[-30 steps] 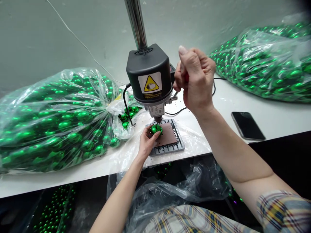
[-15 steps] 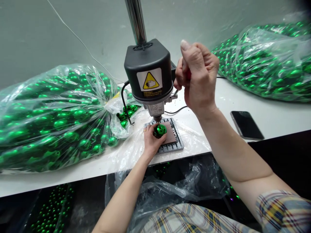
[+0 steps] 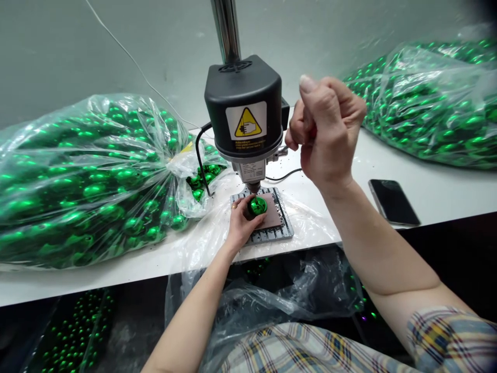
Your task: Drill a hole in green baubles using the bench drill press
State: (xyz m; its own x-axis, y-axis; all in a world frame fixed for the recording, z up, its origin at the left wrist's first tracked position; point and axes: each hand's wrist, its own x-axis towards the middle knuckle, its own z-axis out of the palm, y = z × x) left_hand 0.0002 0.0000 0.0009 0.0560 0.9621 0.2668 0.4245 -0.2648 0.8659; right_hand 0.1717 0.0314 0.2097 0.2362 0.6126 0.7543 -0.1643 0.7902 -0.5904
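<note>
My left hand (image 3: 243,220) grips a shiny green ball (image 3: 258,205), its fingers curled round the left side and the thumb at the front. The ball rests on a pinkish-brown pad (image 3: 272,212) on the slotted metal base (image 3: 288,228) of a small black drill press (image 3: 244,88). Directly above the ball is the drill chuck (image 3: 254,187); the tip appears at or very near the ball's top. To the right of the machine head, my right hand (image 3: 330,129) is closed round the end of the feed lever (image 3: 282,152), whose grip the fingers hide.
A big clear bag of green balls (image 3: 97,181) lies at left, another bag (image 3: 435,103) at back right. A phone (image 3: 394,202) lies on the white table (image 3: 349,207). Dark shavings dot the base. Clear plastic sheeting (image 3: 267,300) hangs over the front edge.
My right hand has moved slightly down and away from the machine head, still round the lever. My left hand keeps the ball under the chuck. The whole view has shifted a little.
</note>
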